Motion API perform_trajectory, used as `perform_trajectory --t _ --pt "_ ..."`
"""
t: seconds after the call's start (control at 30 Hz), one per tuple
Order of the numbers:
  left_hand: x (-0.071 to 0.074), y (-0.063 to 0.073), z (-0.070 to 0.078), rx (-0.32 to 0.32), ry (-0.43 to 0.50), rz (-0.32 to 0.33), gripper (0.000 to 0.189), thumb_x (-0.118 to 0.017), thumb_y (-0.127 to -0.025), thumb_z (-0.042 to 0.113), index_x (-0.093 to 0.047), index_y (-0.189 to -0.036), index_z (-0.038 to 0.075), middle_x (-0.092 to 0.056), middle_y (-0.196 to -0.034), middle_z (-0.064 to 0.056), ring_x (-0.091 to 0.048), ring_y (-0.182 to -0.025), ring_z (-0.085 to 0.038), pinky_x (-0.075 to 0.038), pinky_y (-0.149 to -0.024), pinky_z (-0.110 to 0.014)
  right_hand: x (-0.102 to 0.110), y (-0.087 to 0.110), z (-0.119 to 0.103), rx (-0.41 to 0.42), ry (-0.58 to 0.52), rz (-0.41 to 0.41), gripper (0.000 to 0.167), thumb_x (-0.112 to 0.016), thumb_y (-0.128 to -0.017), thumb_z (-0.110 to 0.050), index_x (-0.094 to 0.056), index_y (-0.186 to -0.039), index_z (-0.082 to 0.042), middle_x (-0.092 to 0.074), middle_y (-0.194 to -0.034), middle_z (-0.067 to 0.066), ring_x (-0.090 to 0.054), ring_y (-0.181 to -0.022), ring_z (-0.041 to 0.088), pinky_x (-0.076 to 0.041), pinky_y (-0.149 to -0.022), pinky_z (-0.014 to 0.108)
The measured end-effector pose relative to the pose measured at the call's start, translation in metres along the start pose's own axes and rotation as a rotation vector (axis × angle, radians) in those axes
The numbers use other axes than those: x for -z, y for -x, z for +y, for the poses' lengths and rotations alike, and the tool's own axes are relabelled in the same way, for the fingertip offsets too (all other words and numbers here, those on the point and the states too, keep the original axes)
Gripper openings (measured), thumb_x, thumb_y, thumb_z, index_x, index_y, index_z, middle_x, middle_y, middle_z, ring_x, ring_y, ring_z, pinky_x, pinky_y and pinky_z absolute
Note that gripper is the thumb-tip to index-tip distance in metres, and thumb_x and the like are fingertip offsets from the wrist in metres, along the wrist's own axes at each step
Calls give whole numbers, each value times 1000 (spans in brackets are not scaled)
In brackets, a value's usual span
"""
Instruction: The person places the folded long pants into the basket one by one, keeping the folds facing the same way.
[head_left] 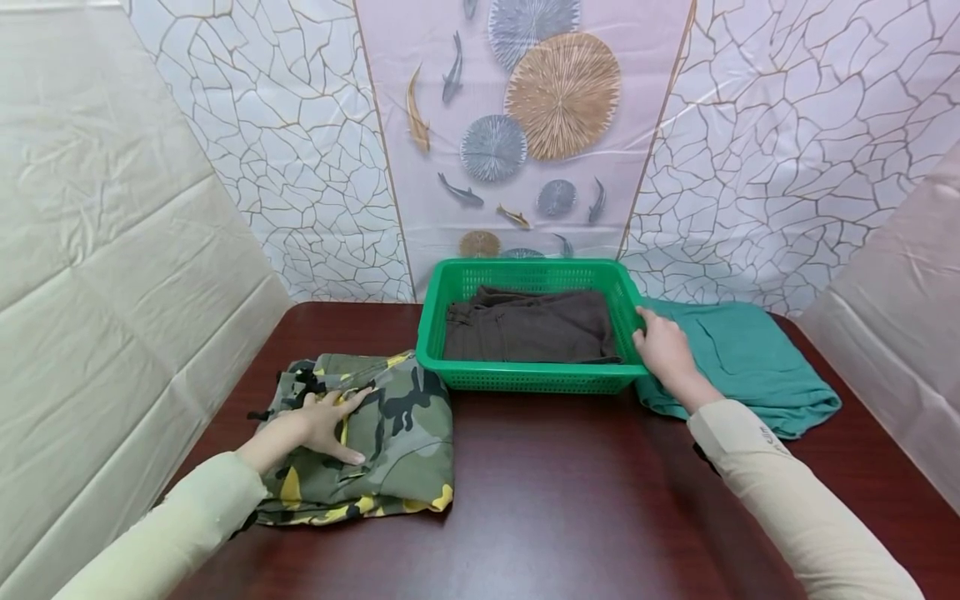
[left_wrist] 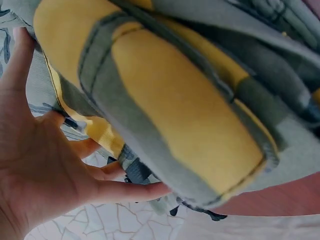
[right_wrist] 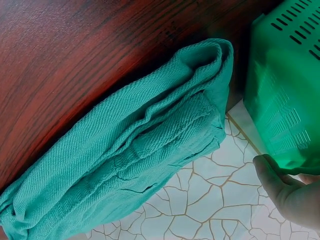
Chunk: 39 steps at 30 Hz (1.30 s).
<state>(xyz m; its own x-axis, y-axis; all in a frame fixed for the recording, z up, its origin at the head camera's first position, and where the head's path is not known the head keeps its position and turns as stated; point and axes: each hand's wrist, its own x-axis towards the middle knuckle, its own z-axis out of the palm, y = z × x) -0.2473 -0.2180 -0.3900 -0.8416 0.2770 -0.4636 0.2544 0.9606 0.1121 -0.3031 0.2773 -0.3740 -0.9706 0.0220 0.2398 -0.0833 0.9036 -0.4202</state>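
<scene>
My left hand [head_left: 321,427] lies with spread fingers on a folded camouflage garment [head_left: 408,429] in green, black and yellow. In the left wrist view, the fingers [left_wrist: 132,191] stretch along the fabric near a yellow-patched flap. My right hand [head_left: 666,346] grips the right rim of a green plastic basket [head_left: 525,377], thumb and fingers at its edge; the right wrist view has the thumb [right_wrist: 270,175] against the rim, other fingers partly out of frame. Inside the basket lies a folded dark brown garment [head_left: 532,327]. A folded teal garment [head_left: 750,350] lies beneath my right wrist, beside the basket.
All of this sits on a dark red-brown wooden table [head_left: 555,475]. Behind it hangs a patterned backdrop [head_left: 300,125] with fish and round motifs. Pale cloth walls [head_left: 112,250] enclose the left and right sides. The basket's left front corner adjoins the camouflage garment.
</scene>
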Motion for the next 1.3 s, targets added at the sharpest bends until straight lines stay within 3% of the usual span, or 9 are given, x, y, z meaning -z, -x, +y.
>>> perform_trajectory --t 0.6,1.0,1.3 --pt "-15 17 -1 21 40 38 112 -76 -67 58 -13 -152 25 -23 -148 -28 -24 -126 -58 -36 -85 -74 -4 0 -2 11 -12 -9 46 -40 -96 -5 -37 -141 7 -44 -55 9 -32 -39 14 -31 -40 28" --pt "-7 14 -19 -33 24 62 110 -77 -67 56 -15 -151 21 -22 -146 -33 -26 -122 -61 -32 -90 -72 1 0 -3 -2 -28 -15 48 -39 -95 -4 -36 -142 6 -38 -49 5 -29 -36 14 -29 -39 26" --pt "-13 20 -27 -71 43 58 110 -76 -67 58 -13 -152 26 -18 -150 -29 -15 -129 -63 -31 -86 -77 0 0 -2 -5 -27 -1 48 -40 -95 -5 -37 -141 6 -38 -48 5 -28 -36 13 -29 -38 27"
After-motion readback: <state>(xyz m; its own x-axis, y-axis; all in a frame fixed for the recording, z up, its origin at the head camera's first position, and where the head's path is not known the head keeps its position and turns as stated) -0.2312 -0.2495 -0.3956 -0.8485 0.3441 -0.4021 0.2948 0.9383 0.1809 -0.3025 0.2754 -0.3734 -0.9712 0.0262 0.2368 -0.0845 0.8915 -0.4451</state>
